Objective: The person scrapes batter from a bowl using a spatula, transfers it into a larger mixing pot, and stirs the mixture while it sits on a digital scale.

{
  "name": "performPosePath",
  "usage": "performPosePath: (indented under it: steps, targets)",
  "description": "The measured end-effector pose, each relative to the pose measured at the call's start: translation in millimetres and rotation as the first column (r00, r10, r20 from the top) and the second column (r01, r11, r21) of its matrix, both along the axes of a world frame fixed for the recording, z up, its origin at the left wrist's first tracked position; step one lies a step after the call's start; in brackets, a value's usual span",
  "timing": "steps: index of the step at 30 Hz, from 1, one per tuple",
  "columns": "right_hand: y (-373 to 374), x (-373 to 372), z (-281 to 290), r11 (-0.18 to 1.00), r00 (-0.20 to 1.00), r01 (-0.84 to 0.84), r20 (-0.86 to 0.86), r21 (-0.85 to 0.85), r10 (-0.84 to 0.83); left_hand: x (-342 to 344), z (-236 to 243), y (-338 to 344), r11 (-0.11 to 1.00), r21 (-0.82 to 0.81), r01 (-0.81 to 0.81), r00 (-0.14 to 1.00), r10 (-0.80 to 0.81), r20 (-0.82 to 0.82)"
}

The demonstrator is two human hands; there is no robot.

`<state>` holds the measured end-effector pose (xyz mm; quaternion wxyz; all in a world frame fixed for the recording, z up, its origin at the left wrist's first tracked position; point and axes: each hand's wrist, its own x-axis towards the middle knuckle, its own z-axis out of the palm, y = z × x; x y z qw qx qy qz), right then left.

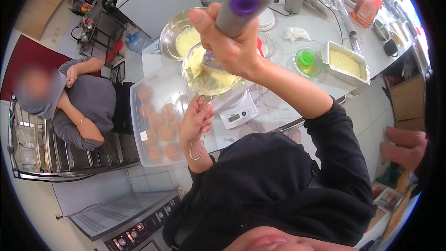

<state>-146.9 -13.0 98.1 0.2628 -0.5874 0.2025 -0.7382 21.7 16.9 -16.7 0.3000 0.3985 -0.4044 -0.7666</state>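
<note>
My right hand (232, 49) is wrapped around the grey grip of a hand blender (248, 2) with a purple button. Its lower end reaches down behind my hand toward a sieve (207, 86) coated with thick pale-yellow cream (194, 62). The sieve's wire handle is in the closed fingers of my left hand (197, 118), and its loop hangs below them. Whatever supports the sieve is largely hidden. Just behind it stands a steel mixing bowl (169, 30) with more yellow mixture. A white digital kitchen scale (238, 109) lies at the near edge of the marble table.
Left of my left hand is a lidded clear plastic box (148, 155) with round brown baked pieces. To the right stand a glass bowl (299, 69) with a green cup and a lined loaf tin (364, 72) of batter. Another person (88, 97) is at the left, beside a rack.
</note>
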Motion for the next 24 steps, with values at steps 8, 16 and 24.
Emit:
performPosePath:
  steps: [8,16,24]
  targets:
    - [3.9,-0.4,-1.4,0.998,0.995,0.042,-0.086,-0.048,-0.046,2.6,5.4,-3.3,1.000,-0.022,-0.016,0.999,0.017,0.041]
    - [-8.2,-33.0,13.2,0.980,0.977,0.097,0.206,-0.172,-0.060,7.2,11.6,0.2,0.999,-0.027,0.045,0.999,-0.045,-0.002]
    - [11.2,-27.2,20.5,0.984,0.935,-0.174,0.320,0.033,0.155,2.6,5.7,-5.8,0.999,-0.033,0.027,1.000,-0.027,0.016]
